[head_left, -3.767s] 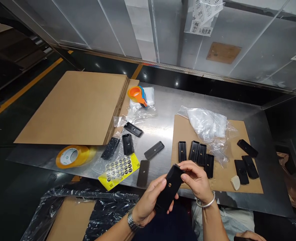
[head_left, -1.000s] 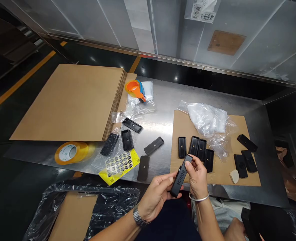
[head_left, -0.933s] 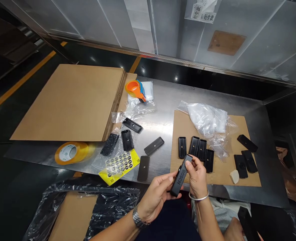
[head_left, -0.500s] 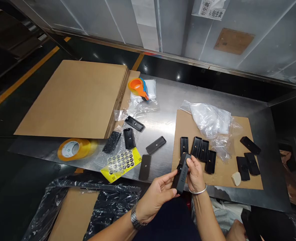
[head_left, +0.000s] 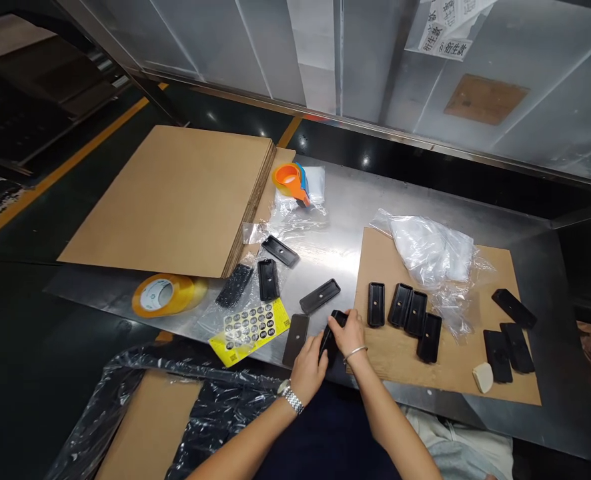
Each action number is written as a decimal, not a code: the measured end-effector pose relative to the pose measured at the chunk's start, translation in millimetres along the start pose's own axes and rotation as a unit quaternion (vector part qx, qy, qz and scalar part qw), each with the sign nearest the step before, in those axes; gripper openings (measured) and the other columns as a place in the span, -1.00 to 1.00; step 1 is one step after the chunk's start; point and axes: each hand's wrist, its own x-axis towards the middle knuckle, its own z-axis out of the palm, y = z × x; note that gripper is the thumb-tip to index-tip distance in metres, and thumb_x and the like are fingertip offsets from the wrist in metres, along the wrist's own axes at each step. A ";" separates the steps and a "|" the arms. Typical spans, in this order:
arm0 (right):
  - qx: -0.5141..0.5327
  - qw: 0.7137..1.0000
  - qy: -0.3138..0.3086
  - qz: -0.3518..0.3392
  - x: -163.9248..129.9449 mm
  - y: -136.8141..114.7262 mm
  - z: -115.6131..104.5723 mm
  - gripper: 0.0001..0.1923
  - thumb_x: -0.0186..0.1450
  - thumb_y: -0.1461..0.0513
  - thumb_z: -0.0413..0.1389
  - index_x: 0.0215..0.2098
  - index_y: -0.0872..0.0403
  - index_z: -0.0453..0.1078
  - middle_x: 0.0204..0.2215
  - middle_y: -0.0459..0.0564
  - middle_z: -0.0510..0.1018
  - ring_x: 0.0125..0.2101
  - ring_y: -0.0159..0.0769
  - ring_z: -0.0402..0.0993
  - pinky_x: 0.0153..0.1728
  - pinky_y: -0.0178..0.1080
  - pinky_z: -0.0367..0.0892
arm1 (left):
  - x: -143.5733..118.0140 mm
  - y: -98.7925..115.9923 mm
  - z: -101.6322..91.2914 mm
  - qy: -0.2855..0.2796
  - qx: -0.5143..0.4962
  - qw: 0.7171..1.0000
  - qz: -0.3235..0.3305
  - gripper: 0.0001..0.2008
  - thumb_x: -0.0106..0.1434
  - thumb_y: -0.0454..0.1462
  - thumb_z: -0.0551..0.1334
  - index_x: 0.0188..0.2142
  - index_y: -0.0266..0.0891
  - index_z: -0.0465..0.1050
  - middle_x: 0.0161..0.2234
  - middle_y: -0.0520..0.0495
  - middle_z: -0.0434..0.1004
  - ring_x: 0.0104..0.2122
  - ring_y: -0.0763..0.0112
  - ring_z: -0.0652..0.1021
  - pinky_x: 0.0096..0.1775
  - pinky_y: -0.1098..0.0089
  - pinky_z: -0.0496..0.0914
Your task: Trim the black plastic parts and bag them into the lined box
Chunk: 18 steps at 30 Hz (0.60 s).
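Observation:
Both my hands grip a black rectangular plastic piece (head_left: 329, 347) at the table's front edge. My left hand (head_left: 308, 369) closes around its near, left side, with thumb and fingers pressed on it. From the right, my right hand (head_left: 349, 333) holds its far end, fingers curled over the top. Just left of them lies a flat dark plate with a small hole (head_left: 296, 339); a similar plate (head_left: 320, 296) rests behind. To the right, several open black shells (head_left: 376, 304) lie on a cardboard sheet (head_left: 455, 357). The underside of the held piece is hidden.
A cardboard stack (head_left: 170, 200) stands at left. Near it are a tape roll (head_left: 163, 295), an orange tape dispenser (head_left: 290, 181) and a yellow sticker sheet (head_left: 255, 337). Plastic bags (head_left: 425, 247) and a beige pad (head_left: 483, 377) lie right. A film-lined box (head_left: 145, 417) stands below.
My hands have carried the black piece left and lowered it toward the table edge. It is turned, so the raised lettering no longer shows. The camera view has shifted slightly.

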 end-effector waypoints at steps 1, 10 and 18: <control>-0.025 1.000 -0.005 -0.003 3.3 -1.9 6.9 -0.59 0.05 0.04 0.10 -0.27 0.19 0.30 -0.29 0.21 0.41 -0.26 -0.08 0.36 -0.24 -0.16 0.21 | 3.7 -8.7 3.0 0.005 0.024 1.000 -0.005 -0.58 0.18 -0.30 -0.02 0.05 -0.30 0.21 -0.11 -0.23 0.33 -0.12 0.20 0.40 -0.06 0.26 0.24; -0.157 0.987 -0.015 -0.012 53.3 -19.2 25.4 -0.67 0.25 0.13 -0.11 -0.14 0.19 0.27 -0.29 0.18 0.46 -0.27 -0.16 0.40 -0.31 -0.25 0.19 | 12.2 -38.4 16.4 0.023 0.079 0.997 0.001 -0.50 0.09 -0.45 -0.06 0.07 -0.30 0.17 -0.15 -0.22 0.30 -0.20 0.19 0.42 -0.14 0.17 0.29; -0.132 0.990 0.016 -0.040 74.4 -23.9 8.1 -0.78 0.17 0.26 -0.08 -0.35 0.14 0.38 -0.50 0.07 0.51 -0.42 -0.25 0.42 -0.42 -0.33 0.15 | 11.5 -33.0 15.3 0.077 -0.009 0.996 0.031 -0.46 -0.01 -0.52 -0.03 0.00 -0.27 0.27 -0.07 -0.20 0.29 0.00 0.18 0.27 0.07 0.05 0.06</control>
